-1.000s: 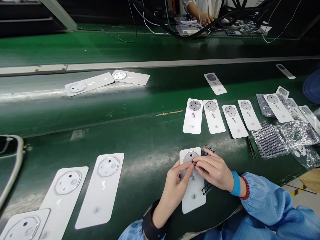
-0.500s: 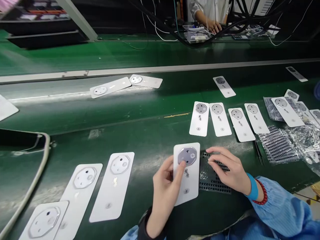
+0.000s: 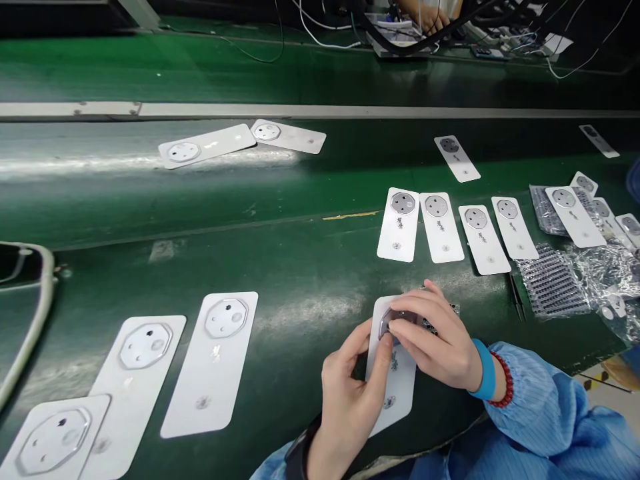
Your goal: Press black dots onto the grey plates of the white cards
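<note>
My left hand grips a white panel by its left edge and holds it tilted over the green belt. The panel has a grey octagonal plate near its top, partly hidden by fingers. My right hand lies over that plate with thumb and forefinger pinched on it; whatever is between the fingertips is too small to make out. A clear sheet of small black dots peeks out under my right hand.
Several finished white panels lie in a row beyond my hands, three blank ones at lower left. Two more panels rest farther up the belt. Bags of dotted sheets and tweezers lie right. Another person's hand works at the far bench.
My right hand left the dotted sheet and came back onto the panel's octagonal plate. The left hand shifted the panel slightly right and lower.
</note>
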### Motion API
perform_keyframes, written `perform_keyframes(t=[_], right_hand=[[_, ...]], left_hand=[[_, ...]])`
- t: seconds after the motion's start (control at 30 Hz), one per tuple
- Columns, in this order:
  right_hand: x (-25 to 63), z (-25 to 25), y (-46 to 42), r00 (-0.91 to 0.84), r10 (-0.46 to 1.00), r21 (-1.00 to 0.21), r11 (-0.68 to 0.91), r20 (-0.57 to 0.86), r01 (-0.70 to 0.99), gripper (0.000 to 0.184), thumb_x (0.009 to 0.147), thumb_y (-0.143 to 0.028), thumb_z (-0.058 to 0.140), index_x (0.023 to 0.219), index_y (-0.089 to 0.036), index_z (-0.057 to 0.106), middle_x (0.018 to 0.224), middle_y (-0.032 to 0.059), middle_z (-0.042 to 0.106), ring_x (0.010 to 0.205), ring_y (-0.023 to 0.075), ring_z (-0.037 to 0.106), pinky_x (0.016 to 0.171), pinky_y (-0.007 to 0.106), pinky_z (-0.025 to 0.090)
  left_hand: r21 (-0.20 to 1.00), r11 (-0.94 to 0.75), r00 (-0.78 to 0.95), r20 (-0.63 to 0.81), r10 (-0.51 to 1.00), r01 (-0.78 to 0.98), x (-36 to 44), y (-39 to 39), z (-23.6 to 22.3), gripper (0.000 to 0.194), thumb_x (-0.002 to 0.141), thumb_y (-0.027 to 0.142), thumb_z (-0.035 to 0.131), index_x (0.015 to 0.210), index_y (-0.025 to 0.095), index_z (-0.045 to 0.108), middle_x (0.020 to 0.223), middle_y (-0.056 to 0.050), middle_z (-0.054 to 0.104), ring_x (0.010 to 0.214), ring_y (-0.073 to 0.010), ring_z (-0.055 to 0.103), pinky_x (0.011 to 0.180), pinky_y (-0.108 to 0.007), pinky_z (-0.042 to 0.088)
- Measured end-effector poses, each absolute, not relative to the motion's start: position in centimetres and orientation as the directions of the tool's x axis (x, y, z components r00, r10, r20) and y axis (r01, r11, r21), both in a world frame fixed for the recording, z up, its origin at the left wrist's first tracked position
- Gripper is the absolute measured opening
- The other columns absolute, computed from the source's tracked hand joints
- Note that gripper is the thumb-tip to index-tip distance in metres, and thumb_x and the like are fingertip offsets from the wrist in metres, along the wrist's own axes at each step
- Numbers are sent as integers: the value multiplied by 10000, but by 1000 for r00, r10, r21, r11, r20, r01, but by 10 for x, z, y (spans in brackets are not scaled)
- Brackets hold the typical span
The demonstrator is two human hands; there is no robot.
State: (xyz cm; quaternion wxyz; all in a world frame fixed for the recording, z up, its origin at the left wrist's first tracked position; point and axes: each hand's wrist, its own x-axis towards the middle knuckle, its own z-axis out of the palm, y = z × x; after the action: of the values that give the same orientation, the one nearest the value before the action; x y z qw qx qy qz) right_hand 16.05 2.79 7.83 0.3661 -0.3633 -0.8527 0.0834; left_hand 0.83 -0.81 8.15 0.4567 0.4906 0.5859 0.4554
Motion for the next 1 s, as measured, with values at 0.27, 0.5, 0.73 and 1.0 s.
perform_keyframes(t=[0.27,0.5,0.73,1.0], right_hand=[[160,70,20,-532,585,-178,757,612,628,242,925,-99,454,1057,-119,657,1089,104,714,1125,197,612,1127,436,355],[161,72,21,-492,607,-292,765,624,574,280,914,-92,418,1057,-96,658,1075,134,709,1122,210,606,1094,465,384],[167,76,20,-402,646,-447,751,649,485,366,884,-61,399,1183,-110,602,1119,150,666,1119,234,599,992,462,488],[171,68,22,-110,859,-749,492,499,445,435,881,-31,470,1238,-248,591,1216,98,601,1115,245,595,862,425,568]], left_hand=[[983,80,-147,-56,988,166,6,-7,78,202,837,199,622,1017,213,712,730,8,736,607,-136,673,530,-179,523],[985,88,-151,-65,986,152,5,-5,77,106,832,210,627,902,206,706,622,35,700,518,-111,631,485,-165,484],[981,126,-156,-103,982,144,5,-5,79,93,810,258,637,783,180,681,533,20,647,463,-120,570,460,-195,449],[966,255,-106,-250,962,36,0,-2,75,191,793,341,656,717,166,667,471,15,587,430,-115,493,419,-196,390]])
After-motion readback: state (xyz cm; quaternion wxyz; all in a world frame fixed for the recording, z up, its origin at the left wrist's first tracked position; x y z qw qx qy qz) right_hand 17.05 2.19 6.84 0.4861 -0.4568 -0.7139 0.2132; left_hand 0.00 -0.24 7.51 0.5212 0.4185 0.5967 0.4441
